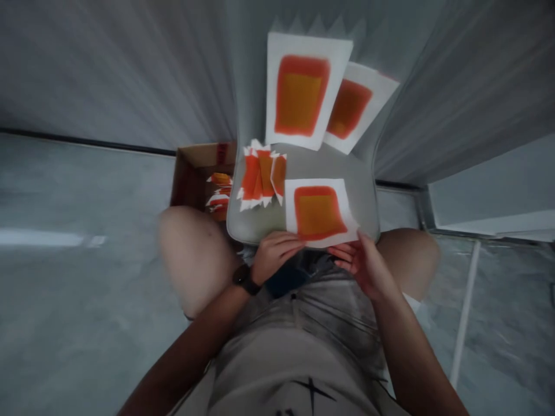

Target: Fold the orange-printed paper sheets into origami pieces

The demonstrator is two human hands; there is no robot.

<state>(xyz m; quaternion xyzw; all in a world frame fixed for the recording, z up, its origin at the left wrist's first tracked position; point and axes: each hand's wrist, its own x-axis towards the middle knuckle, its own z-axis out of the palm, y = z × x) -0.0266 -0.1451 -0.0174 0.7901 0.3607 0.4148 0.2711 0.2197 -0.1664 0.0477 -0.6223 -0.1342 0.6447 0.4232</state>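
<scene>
A white paper sheet with a painted orange-red rectangle (319, 214) lies over the front of a grey chair seat (255, 226). My left hand (277, 254) has its fingertips closed at the sheet's lower left corner. At the lower right corner, the thumb of my right hand (363, 263) is over the paper with the fingers below, pinching it. Left of the sheet sits a small group of orange folded paper pieces with jagged white ends (262, 176). Behind it, a larger painted sheet (302, 104) overlaps another painted sheet (353, 107) against the backrest.
An open cardboard box (197, 155) stands on the floor to the left of the chair, with several orange and white paper pieces (220, 190) inside. My knees flank the seat. Grey curtain-like panels (130, 69) rise behind on both sides.
</scene>
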